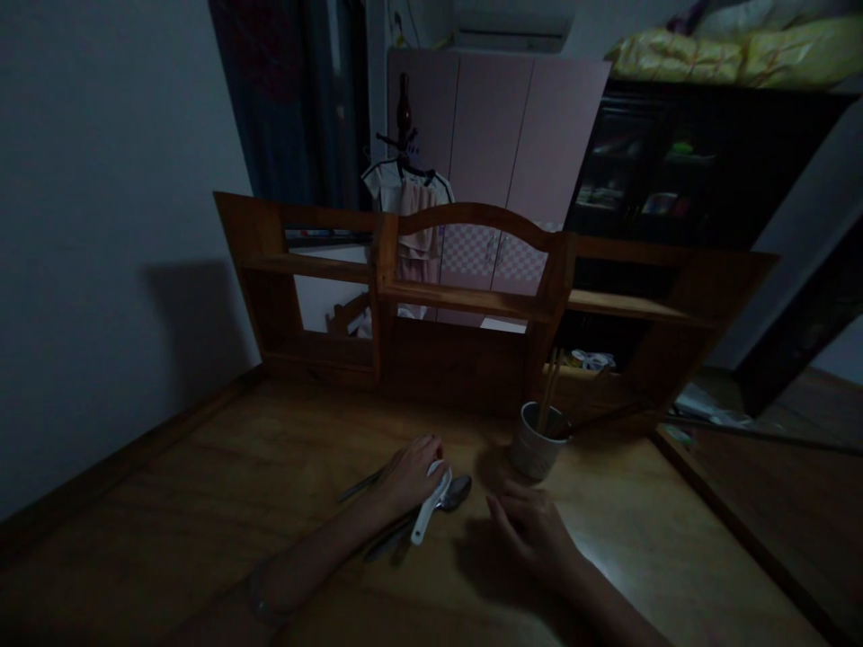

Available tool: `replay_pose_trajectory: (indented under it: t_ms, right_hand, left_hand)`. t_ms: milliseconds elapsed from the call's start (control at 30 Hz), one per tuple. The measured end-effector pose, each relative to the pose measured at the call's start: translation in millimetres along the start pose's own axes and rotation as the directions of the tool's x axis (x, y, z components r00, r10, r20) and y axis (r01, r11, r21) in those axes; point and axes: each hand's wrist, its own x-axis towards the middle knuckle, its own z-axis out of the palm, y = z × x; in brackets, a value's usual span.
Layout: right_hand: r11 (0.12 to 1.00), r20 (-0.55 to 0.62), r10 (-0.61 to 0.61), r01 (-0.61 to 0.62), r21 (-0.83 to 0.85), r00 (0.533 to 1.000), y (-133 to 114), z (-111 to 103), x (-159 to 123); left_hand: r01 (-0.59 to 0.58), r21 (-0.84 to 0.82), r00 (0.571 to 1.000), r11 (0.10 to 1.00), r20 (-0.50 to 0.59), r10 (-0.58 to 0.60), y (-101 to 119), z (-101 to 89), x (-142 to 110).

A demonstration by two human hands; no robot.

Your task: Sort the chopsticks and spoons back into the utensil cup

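Note:
My left hand (413, 472) lies on a small pile of cutlery on the wooden desk (202, 503), fingers curled over a white spoon (430, 509). A metal spoon (455, 493) lies just right of it, and more dark utensil handles (387, 542) stick out below. My right hand (529, 526) rests on the desk to the right, fingers loosely bent, holding nothing that I can see. A pale cup (536, 440) with chopsticks (548, 391) upright in it stands just beyond my right hand.
A wooden shelf unit (472, 301) stands along the desk's back edge. Behind it are a pink wardrobe (512, 135), clothes on a stand (408, 202) and a dark cabinet (680, 171). The room is dim.

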Motion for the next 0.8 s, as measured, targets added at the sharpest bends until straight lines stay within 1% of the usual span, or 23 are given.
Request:
replay_pose_trajectory:
  t_ms: [167, 300, 367, 500, 633, 800]
  right_hand:
    - [0.999, -0.047, 0.04, -0.04, -0.011, 0.998, 4.9, -2.4, 4.1]
    - [0.998, -0.039, 0.06, -0.06, 0.002, 0.997, 5.5, 0.1, 6.2]
    - [1.0, 0.0, 0.026, -0.026, -0.008, 1.0, 3.0, 2.3, 7.8]
    - [0.989, 0.068, -0.09, 0.097, -0.109, 0.994, -4.5, 7.0, 11.0]
    - [0.982, 0.077, -0.1, 0.111, -0.153, 0.992, -6.8, 10.1, 12.7]
    - [0.985, 0.119, -0.124, 0.137, -0.109, 0.985, -2.5, 10.8, 13.3]
  left_hand:
    - [-0.041, -0.031, 0.998, 0.999, 0.051, 0.043, -6.9, -1.3, 3.3]
    - [-0.098, -0.081, 0.994, 0.992, 0.044, 0.101, -12.7, 0.7, 5.3]
    - [-0.122, -0.093, 0.992, 0.988, 0.027, 0.125, -13.0, 1.2, 5.6]
    - [-0.149, -0.092, 0.988, 0.984, 0.015, 0.151, -9.4, -1.4, 5.9]
    - [-0.152, -0.075, 0.988, 0.985, 0.013, 0.154, -7.5, -3.2, 7.1]
    - [-0.208, -0.064, 0.978, 0.976, -0.02, 0.207, -9.6, -1.8, 7.8]
